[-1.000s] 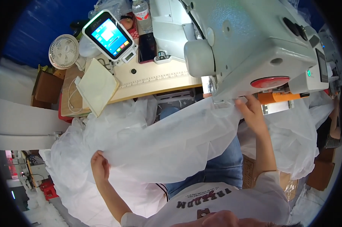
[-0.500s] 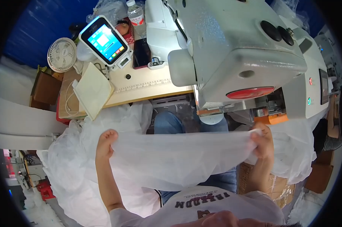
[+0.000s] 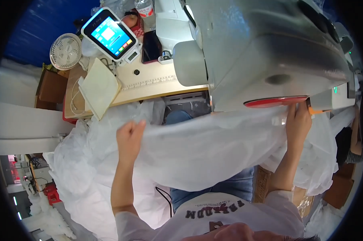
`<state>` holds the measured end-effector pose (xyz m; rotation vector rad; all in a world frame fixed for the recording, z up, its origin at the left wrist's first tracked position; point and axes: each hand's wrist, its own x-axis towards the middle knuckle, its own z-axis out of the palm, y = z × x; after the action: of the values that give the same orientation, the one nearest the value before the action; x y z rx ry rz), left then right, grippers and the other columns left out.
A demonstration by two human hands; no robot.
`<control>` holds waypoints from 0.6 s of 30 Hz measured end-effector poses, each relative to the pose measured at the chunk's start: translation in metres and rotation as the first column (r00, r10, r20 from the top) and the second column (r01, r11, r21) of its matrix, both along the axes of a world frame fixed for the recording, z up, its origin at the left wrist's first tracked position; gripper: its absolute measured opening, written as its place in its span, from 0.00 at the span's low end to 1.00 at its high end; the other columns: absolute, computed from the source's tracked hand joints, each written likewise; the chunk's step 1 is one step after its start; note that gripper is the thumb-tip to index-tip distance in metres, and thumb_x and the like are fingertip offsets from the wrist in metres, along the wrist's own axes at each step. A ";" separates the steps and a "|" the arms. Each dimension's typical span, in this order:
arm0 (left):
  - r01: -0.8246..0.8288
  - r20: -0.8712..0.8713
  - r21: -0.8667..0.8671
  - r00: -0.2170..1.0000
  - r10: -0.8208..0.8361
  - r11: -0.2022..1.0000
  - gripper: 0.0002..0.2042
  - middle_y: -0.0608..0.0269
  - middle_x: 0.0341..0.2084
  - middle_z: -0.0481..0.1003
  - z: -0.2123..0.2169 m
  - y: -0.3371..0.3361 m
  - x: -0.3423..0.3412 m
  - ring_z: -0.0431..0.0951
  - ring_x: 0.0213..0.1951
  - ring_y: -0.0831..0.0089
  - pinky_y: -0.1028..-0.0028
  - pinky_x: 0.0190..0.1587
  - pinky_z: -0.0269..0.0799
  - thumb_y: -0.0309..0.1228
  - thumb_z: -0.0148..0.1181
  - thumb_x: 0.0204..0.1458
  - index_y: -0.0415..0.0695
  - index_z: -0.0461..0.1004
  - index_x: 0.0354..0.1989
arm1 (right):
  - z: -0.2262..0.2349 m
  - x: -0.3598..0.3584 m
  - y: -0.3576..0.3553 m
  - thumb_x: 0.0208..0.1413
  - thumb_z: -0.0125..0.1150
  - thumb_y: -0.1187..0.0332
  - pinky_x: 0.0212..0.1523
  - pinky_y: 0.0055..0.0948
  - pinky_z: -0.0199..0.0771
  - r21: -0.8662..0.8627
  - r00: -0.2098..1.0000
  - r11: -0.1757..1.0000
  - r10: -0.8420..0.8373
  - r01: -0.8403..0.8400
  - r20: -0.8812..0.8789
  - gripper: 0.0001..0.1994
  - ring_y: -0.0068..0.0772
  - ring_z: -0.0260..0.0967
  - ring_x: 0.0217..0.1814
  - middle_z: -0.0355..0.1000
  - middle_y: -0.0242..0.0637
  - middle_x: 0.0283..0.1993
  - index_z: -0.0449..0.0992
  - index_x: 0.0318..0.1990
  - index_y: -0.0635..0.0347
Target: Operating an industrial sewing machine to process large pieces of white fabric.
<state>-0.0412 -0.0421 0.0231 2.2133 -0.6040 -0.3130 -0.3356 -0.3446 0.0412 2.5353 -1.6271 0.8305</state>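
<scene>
A sheet of sheer white fabric stretches between my two hands above my lap. My left hand is closed on its left end, thumb on top, a little blurred. On the other side, my right hand pinches the right end just under the front of the sewing machine head. The fingertips there are partly hidden by the machine's red oval plate. The fabric's upper edge slants up toward the right hand, and its lower part sags over my jeans.
Heaps of white sheer fabric lie at my left, with more at my right. On the wooden table are a lit control screen, a phone and a pale pad. A small fan stands at the far left.
Both hands have moved away from me and to the right, carrying the fabric. My right hand has come up to the machine head. The view has shifted slightly.
</scene>
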 end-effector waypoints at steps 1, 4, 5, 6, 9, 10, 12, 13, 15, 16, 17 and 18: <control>-0.041 -0.191 -0.093 0.981 0.022 0.995 0.14 0.75 0.13 0.59 0.001 -0.013 0.008 0.58 0.19 0.85 0.77 0.21 0.52 0.28 0.57 0.51 0.44 0.62 0.15 | -0.002 -0.002 -0.005 0.54 0.53 0.67 0.33 0.38 0.66 0.003 1.000 1.000 0.008 -0.008 0.001 0.09 0.46 0.66 0.29 0.70 0.46 0.28 0.73 0.35 0.64; -0.110 -0.378 -0.266 0.926 0.001 0.958 0.11 0.77 0.17 0.64 -0.016 -0.017 0.021 0.60 0.20 0.85 0.79 0.23 0.55 0.27 0.56 0.50 0.44 0.66 0.17 | -0.020 0.002 -0.030 0.53 0.49 0.69 0.38 0.42 0.60 -0.191 0.980 0.968 0.135 -0.162 -0.146 0.08 0.50 0.63 0.37 0.67 0.49 0.32 0.69 0.35 0.65; -0.137 -0.397 -0.325 0.918 -0.004 0.936 0.10 0.78 0.18 0.65 -0.017 -0.007 0.017 0.60 0.21 0.85 0.80 0.24 0.56 0.27 0.57 0.50 0.43 0.67 0.18 | -0.021 0.003 -0.029 0.53 0.49 0.69 0.38 0.42 0.60 -0.187 0.980 0.969 0.132 -0.159 -0.147 0.08 0.50 0.63 0.37 0.67 0.49 0.32 0.69 0.35 0.65; -0.165 -0.417 -0.381 0.909 -0.010 0.910 0.08 0.78 0.19 0.65 -0.018 -0.003 0.016 0.61 0.21 0.85 0.82 0.26 0.56 0.26 0.57 0.49 0.42 0.68 0.20 | -0.023 0.005 -0.027 0.53 0.49 0.70 0.40 0.42 0.59 -0.200 0.987 0.968 0.133 -0.149 -0.092 0.08 0.50 0.62 0.39 0.67 0.49 0.34 0.69 0.35 0.66; -0.060 -0.374 -0.378 0.923 -0.093 0.924 0.08 0.76 0.20 0.67 -0.020 0.007 0.020 0.62 0.21 0.85 0.83 0.26 0.59 0.25 0.58 0.48 0.42 0.69 0.20 | -0.032 0.005 -0.022 0.51 0.48 0.72 0.44 0.43 0.57 -0.219 0.991 0.967 0.135 -0.129 0.013 0.09 0.51 0.61 0.42 0.67 0.49 0.37 0.70 0.37 0.67; -0.012 -0.347 -0.389 0.928 -0.134 0.921 0.07 0.75 0.21 0.67 -0.019 0.004 0.019 0.63 0.22 0.85 0.83 0.26 0.60 0.24 0.58 0.48 0.42 0.69 0.20 | -0.040 -0.002 -0.029 0.51 0.48 0.72 0.46 0.43 0.56 -0.214 0.983 0.964 0.175 -0.158 0.060 0.09 0.51 0.60 0.43 0.67 0.49 0.37 0.70 0.38 0.67; 0.204 -0.074 -0.124 0.974 -0.214 0.971 0.07 0.73 0.20 0.68 -0.022 0.021 0.016 0.65 0.21 0.84 0.82 0.25 0.61 0.23 0.59 0.47 0.41 0.69 0.20 | -0.051 -0.015 -0.039 0.51 0.50 0.73 0.50 0.43 0.54 -0.208 0.958 0.956 0.240 -0.206 0.155 0.09 0.52 0.59 0.46 0.68 0.48 0.39 0.70 0.39 0.67; 0.321 0.162 0.214 0.920 -0.357 0.923 0.06 0.71 0.19 0.69 -0.022 0.040 0.015 0.67 0.20 0.83 0.82 0.23 0.63 0.22 0.60 0.46 0.40 0.69 0.21 | -0.045 -0.010 -0.026 0.51 0.50 0.73 0.50 0.43 0.54 -0.202 0.960 0.958 0.236 -0.204 0.152 0.09 0.52 0.59 0.46 0.68 0.48 0.39 0.70 0.39 0.67; 0.350 -0.063 0.290 0.936 -0.347 0.891 0.06 0.70 0.17 0.69 -0.028 0.072 0.026 0.68 0.19 0.82 0.81 0.21 0.62 0.22 0.61 0.45 0.39 0.69 0.21 | -0.020 0.011 0.007 0.50 0.52 0.73 0.49 0.41 0.57 -0.326 0.957 0.935 0.212 -0.140 0.196 0.08 0.52 0.61 0.46 0.68 0.48 0.39 0.71 0.37 0.67; 0.388 -0.278 0.353 0.912 -0.300 0.851 0.06 0.68 0.16 0.69 -0.029 0.084 0.034 0.69 0.17 0.81 0.80 0.18 0.62 0.23 0.62 0.44 0.39 0.70 0.21 | -0.011 0.021 0.017 0.50 0.52 0.73 0.49 0.40 0.58 -0.390 0.954 0.915 0.205 -0.107 0.220 0.08 0.52 0.61 0.46 0.68 0.48 0.39 0.71 0.36 0.67; 0.379 -0.275 0.346 0.916 -0.294 0.858 0.06 0.68 0.16 0.69 -0.027 0.094 0.043 0.69 0.17 0.81 0.80 0.18 0.62 0.23 0.62 0.44 0.39 0.70 0.21 | -0.009 0.029 0.022 0.50 0.52 0.73 0.49 0.40 0.58 -0.398 0.951 0.910 0.216 -0.115 0.219 0.08 0.52 0.61 0.46 0.68 0.48 0.39 0.71 0.36 0.67; 0.385 -0.384 0.332 0.889 -0.249 0.861 0.06 0.68 0.15 0.69 -0.022 0.101 0.054 0.70 0.17 0.81 0.80 0.18 0.62 0.23 0.62 0.44 0.38 0.70 0.21 | -0.010 0.034 0.026 0.50 0.54 0.73 0.48 0.39 0.60 -0.326 0.920 0.909 0.336 -0.259 0.205 0.08 0.52 0.63 0.44 0.69 0.48 0.38 0.71 0.37 0.67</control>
<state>0.0127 0.0585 0.0012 2.3579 -0.7764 -1.0465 -0.3015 -0.3186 0.0313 2.5756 -1.0595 1.3657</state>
